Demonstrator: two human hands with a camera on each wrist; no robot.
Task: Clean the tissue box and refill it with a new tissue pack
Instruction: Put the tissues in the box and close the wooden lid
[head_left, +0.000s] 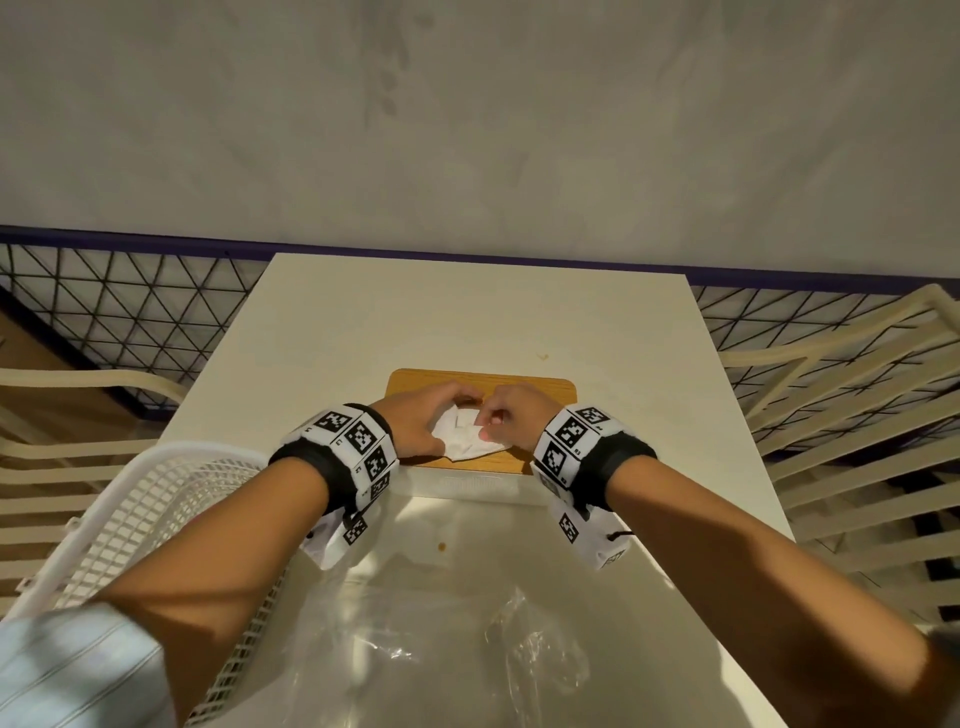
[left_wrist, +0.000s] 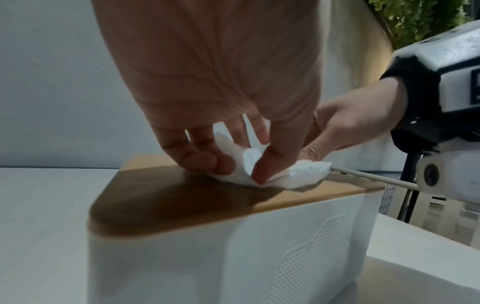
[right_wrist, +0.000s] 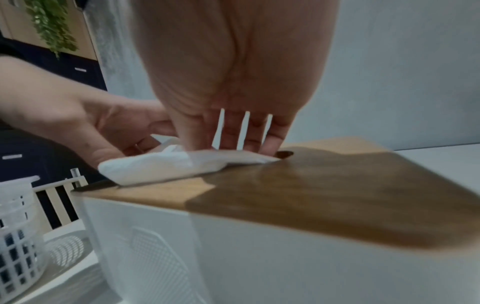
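The tissue box (head_left: 545, 389) stands in the middle of the white table, with a white body (left_wrist: 182, 257) and a wooden lid (right_wrist: 337, 195). On the lid lies a crumpled white tissue (head_left: 460, 439) at the slot. My left hand (head_left: 421, 415) pinches the tissue (left_wrist: 298, 176) between thumb and fingers. From the other side my right hand (head_left: 511, 421) holds the same tissue (right_wrist: 155, 166), with its curled fingers (right_wrist: 249, 142) pressing down by the dark slot end. The hands hide most of the slot.
A white lattice basket (head_left: 130, 519) stands at the table's near left. Clear plastic wrapping (head_left: 519, 649) lies on the table close to me. Cream slatted chairs (head_left: 857, 441) flank the table, and a grey wall rises behind it.
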